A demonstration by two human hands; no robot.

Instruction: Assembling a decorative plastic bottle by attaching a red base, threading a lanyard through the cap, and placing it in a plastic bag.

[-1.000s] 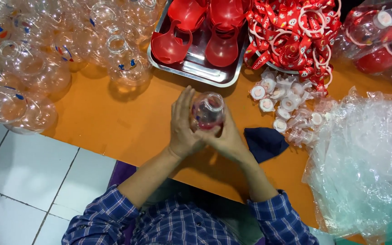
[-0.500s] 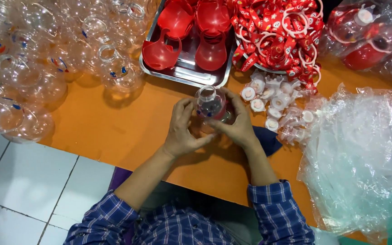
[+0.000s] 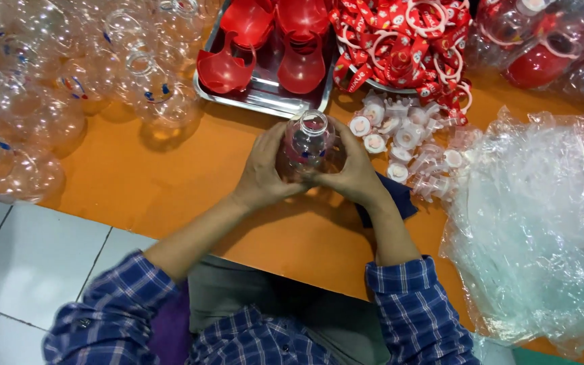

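We are holding a clear plastic bottle (image 3: pixel 309 143) upright over the orange table (image 3: pixel 170 182), just in front of the metal tray (image 3: pixel 265 101), with its open mouth facing up toward us. Our left hand (image 3: pixel 265 169) is wrapping around the bottle's left side and our right hand (image 3: pixel 354 169) is cupping its right side, fingers curling in so that both are closing on it together. Just beside our right hand, a cluster of small white caps (image 3: pixel 407 145) is lying on the table, and a dark blue cloth (image 3: pixel 400 199) is peeking out beneath our right wrist. The tray behind the bottle is carrying red plastic pieces (image 3: pixel 265 40), and next to it red-and-white straps (image 3: pixel 407 40) are piling up in a heap. A crowd of empty clear bottles (image 3: pixel 55 74) is filling the left side of the table, while crumpled clear plastic bags (image 3: pixel 542 223) are spreading over the right.
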